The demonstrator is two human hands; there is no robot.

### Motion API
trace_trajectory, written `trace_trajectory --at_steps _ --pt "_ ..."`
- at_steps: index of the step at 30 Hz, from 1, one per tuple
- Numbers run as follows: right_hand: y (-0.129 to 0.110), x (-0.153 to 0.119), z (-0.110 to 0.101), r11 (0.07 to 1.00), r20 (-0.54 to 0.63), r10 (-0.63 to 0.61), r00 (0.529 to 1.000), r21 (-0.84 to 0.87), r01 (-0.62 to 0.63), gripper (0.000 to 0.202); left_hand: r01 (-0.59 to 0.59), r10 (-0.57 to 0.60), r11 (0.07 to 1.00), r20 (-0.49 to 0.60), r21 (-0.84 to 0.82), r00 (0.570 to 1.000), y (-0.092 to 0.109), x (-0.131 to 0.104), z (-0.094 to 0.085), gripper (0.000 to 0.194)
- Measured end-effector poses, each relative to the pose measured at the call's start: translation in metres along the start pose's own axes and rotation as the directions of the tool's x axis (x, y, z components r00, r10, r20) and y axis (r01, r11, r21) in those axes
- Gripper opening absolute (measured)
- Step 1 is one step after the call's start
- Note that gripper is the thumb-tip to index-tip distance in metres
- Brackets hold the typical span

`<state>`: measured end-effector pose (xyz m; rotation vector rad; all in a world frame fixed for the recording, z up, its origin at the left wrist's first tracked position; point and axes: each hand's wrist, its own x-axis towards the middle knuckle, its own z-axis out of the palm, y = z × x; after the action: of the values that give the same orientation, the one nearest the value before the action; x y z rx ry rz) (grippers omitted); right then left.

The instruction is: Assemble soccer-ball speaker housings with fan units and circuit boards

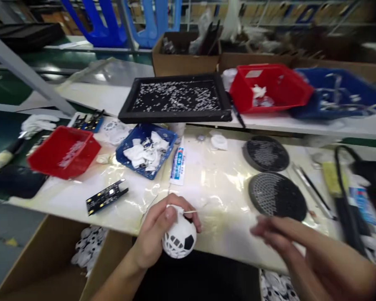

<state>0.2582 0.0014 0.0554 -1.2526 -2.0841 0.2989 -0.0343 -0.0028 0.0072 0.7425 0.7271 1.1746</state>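
Observation:
My left hand [158,230] is closed around a small white ball [180,242] with black patches and an openwork lower part, like a little football. A thin pale strip [189,212] sticks out at the top of the ball, by my fingers. To the right, my right hand [283,240] is over the table's front edge, apart from the ball and slightly blurred. Its fingers are stretched out, and I see nothing held in them. Just beyond it lies a round black dish [290,200] partly covered with tiny pale pieces; a second round dish [266,152] sits behind.
A blue bin [120,156] of white parts, a red bin [94,146], a glue tube [177,167] and a circuit board [106,197] lie leftward. A black tray [175,119] stands on the shelf. Tweezers [313,190] lie right. Below left, a carton [47,255] holds balls.

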Motion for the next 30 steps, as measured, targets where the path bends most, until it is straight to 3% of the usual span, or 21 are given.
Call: trace_trajectory --at_steps 3,8,20,26,30 --pt "-0.028 0.006 0.027 0.984 0.080 -0.158 0.984 0.096 0.150 0.027 -0.015 0.015 0.999 0.006 -0.038 1.000 0.000 0.000 -0.001 0.045" --pt "-0.039 0.020 0.047 0.971 0.148 -0.184 0.972 0.178 0.157 0.020 -0.053 0.053 0.999 -0.004 0.003 0.999 0.001 -0.004 -0.001 0.044" --pt "-0.033 0.017 0.047 0.972 0.185 -0.173 0.967 0.192 0.137 0.021 -0.036 0.034 0.997 0.031 0.073 0.999 0.002 -0.004 -0.003 0.044" --pt "-0.032 0.026 0.034 0.970 0.251 -0.213 0.944 0.170 0.173 0.022 -0.138 0.126 0.974 0.073 0.180 0.989 -0.001 -0.004 -0.003 0.040" --pt "-0.037 0.034 0.029 0.961 0.268 -0.230 0.936 0.213 0.175 0.019 -0.128 0.115 0.978 0.088 0.167 0.989 -0.002 -0.003 -0.004 0.047"
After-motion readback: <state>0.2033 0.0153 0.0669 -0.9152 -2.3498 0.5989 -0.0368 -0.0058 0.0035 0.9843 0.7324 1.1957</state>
